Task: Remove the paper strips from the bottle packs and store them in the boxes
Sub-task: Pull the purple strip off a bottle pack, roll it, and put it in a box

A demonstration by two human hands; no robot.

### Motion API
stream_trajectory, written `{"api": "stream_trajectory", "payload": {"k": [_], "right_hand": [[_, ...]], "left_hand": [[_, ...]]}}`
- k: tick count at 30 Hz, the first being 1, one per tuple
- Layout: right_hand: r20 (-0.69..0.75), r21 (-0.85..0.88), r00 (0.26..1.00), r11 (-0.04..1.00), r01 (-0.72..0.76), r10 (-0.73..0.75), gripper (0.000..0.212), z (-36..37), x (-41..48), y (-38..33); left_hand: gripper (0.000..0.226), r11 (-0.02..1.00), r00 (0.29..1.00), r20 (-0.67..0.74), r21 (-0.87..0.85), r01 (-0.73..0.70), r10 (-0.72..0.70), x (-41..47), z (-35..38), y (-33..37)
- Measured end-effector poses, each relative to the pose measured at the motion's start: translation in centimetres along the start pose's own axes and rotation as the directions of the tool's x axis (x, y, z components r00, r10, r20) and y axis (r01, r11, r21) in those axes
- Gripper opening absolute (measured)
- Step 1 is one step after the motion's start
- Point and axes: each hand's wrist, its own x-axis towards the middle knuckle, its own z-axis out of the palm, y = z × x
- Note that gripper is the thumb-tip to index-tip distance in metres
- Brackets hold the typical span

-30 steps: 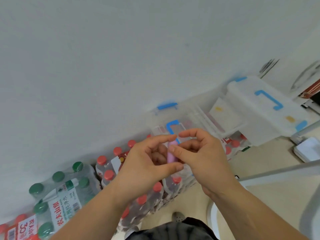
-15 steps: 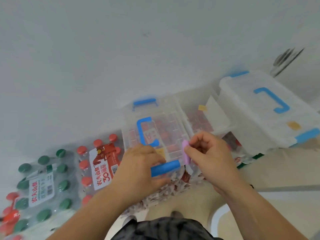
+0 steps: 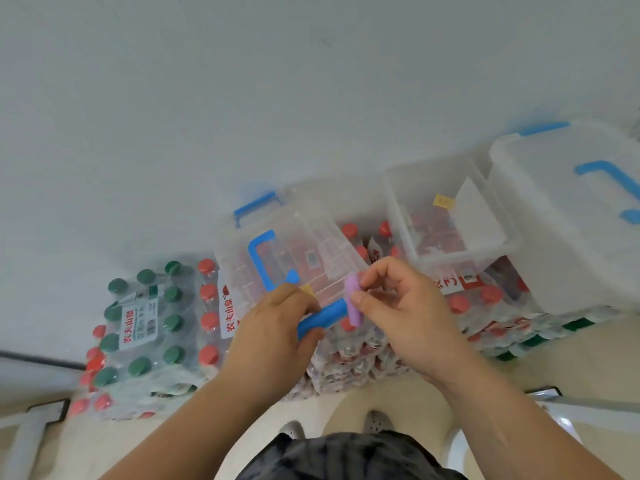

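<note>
My right hand [image 3: 405,313] pinches a purple paper strip [image 3: 354,303] between thumb and fingers, just right of the front blue latch [image 3: 322,320] of a clear lidded box [image 3: 294,251]. My left hand [image 3: 273,330] grips that latch. The box sits on shrink-wrapped packs of red-capped bottles [image 3: 360,344]. A second clear box [image 3: 446,216] stands open to the right with a yellow strip [image 3: 444,201] stuck inside. A third box [image 3: 568,209], white with blue handle, lies further right.
A pack of green-capped bottles [image 3: 145,327] with a white label stands at the left, ringed by red caps. The white wall [image 3: 277,98] rises behind everything. My shoes [image 3: 377,420] stand on beige floor below the packs. A white frame [image 3: 588,407] crosses the lower right.
The view has tilted down and nearer to the boxes. My left hand left the purple strip and took hold of the blue latch. My right hand kept the strip and holds it beside the latch.
</note>
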Motion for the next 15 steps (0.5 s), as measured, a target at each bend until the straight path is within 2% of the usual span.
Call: {"api": "stream_trajectory", "payload": {"k": [5, 7, 10, 12, 15], "right_hand": [[-0.056, 0.004, 0.998, 1.000, 0.013, -0.013, 0.014, 0.6, 1.1, 0.6], [-0.043, -0.023, 0.999, 1.000, 0.010, -0.011, 0.014, 0.7, 1.5, 0.9], [-0.051, -0.040, 0.998, 0.999, 0.023, -0.025, 0.016, 0.6, 2.6, 1.4], [-0.042, -0.029, 0.998, 0.999, 0.039, -0.040, 0.014, 0.5, 3.3, 1.5], [-0.036, 0.016, 0.997, 0.998, 0.067, -0.066, 0.010, 0.4, 4.1, 1.6]], "left_hand": [[0.025, 0.996, 0.999, -0.032, 0.085, 0.040, -0.037, 1.5, 1.0, 0.4], [0.030, 0.997, 0.999, 0.032, 0.077, 0.021, -0.023, 2.4, 0.7, 0.5], [0.037, 0.997, 0.980, 0.196, -0.073, -0.012, 0.026, 2.8, -0.4, 0.5], [0.037, 0.996, 0.958, 0.280, -0.082, -0.037, 0.059, 2.6, -0.7, 0.4], [0.037, 0.996, 0.969, 0.238, -0.060, -0.058, 0.071, 2.3, -0.4, 0.2]]}}
